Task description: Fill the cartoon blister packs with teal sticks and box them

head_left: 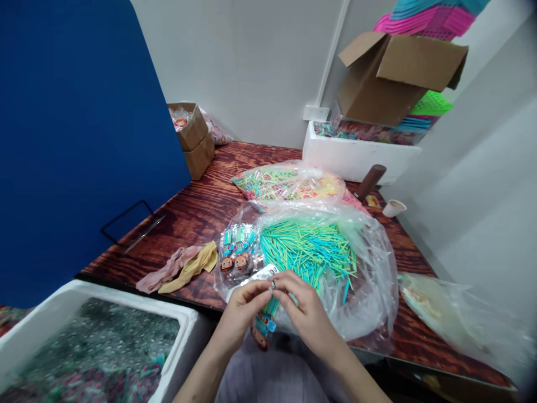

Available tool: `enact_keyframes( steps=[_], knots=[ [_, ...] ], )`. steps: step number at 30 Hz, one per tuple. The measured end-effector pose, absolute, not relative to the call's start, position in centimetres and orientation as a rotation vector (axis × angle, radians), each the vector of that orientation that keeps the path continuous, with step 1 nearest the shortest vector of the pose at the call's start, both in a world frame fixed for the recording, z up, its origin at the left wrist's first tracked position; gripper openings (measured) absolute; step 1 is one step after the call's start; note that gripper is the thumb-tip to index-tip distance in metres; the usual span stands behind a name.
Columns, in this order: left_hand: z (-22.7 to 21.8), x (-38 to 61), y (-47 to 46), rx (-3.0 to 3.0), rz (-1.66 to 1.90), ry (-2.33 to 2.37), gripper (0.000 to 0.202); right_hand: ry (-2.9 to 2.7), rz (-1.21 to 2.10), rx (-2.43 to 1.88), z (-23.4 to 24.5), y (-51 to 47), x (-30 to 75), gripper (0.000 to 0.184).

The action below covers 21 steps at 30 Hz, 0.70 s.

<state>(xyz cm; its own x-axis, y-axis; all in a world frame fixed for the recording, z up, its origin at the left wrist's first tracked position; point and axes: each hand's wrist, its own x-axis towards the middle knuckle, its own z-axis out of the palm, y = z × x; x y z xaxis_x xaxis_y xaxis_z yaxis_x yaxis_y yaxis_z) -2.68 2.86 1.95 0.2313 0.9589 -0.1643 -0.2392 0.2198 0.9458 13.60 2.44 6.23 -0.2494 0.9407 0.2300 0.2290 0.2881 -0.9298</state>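
Note:
In front of my body, both hands meet fingertip to fingertip over a small figure pack with a brown head and a blue-green body. The pack hangs head down below the fingers. My left hand pinches its upper end with thumb and index finger. From the other side my right hand pinches the same end, where a small shiny bit shows between the fingertips. Just beyond is a white printed card, partly covered by the hands. Two similar wrapped figures lie to the left, beside a heap of green and blue sticks on clear plastic.
Behind the sticks lies a bag of multicoloured sticks. Pink and yellow cloths rest on the wooden table. A foam box stands lower left. Right are a paper cup, another foam box and a carton.

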Motion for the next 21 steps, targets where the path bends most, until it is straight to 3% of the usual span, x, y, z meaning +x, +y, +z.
enact_keyframes(
  steps=[5, 7, 12, 18, 21],
  knots=[
    [2.9, -4.6, 5.2, 1.092, 1.027, 1.020, 0.025, -1.349, 1.326, -1.046, 3.9, 5.0, 14.7, 0.024],
    [2.9, -5.4, 7.1, 1.116, 1.102, 1.066, 0.026, -1.421, 1.121, -1.198, 2.6, 7.4, 15.5, 0.024],
    [1.8, -6.5, 14.1, 1.307, 1.311, 1.534, 0.031, -2.271, -0.075, -1.811, 0.2, 14.0, 16.7, 0.024],
    [-1.0, -6.2, 19.5, 1.472, 1.312, 1.997, 0.011, -2.421, -0.211, -1.937, -0.9, 17.1, 14.5, 0.029],
    [-1.8, -6.4, 19.9, 1.579, 1.242, 2.093, 0.015, -2.421, -0.205, -2.018, -1.4, 17.5, 13.4, 0.031]
  ],
)
